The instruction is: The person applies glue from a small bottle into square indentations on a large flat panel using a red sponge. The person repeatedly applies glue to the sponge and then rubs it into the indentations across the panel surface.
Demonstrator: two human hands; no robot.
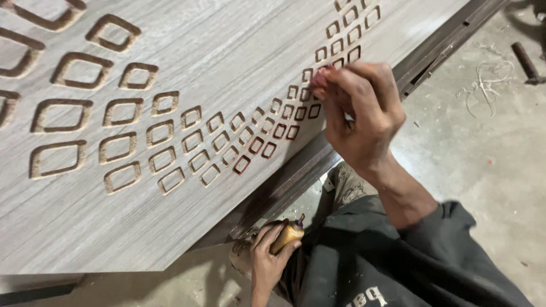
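Left hand (pixel 267 258): down at the near edge, below the panel, fingers wrapped tight round a small amber bottle (pixel 287 237) with a dark nozzle pointing up and right. It looks like a stain or glue bottle, though I cannot tell which.
Dark garment (pixel 364 267): the person's own clothing fills the near right, sleeve running up to the right wrist.
Right hand (pixel 358 111): up over the panel, fingertips (pixel 323 77) pinched together and pressed at the carved grooves. They look reddish; whether they clamp a small pad or nothing at all, I cannot tell.
Wood-grain panel (pixel 227 51): a big pale grey board, tilted across the view from near left to far right, resting on a dark frame edge (pixel 296 170).
Carved squares (pixel 165 136): rows of routed rounded squares, large at the left, shrinking toward the right.
Done so far: the small squares (pixel 267 149) just near and left of the right hand show dark red in their grooves; by my reading, those are already coloured.
Work in hand: the fingertips sit right at the boundary, among the small squares by the panel's right edge.
Left to do: the large squares at the left and the far small ones (pixel 350 17) remain raw brown, so most of the pattern looks untreated.
Floor (pixel 483 142): grey concrete at far right, with pale shavings (pixel 483 85) and a dark tool handle (pixel 526 62).
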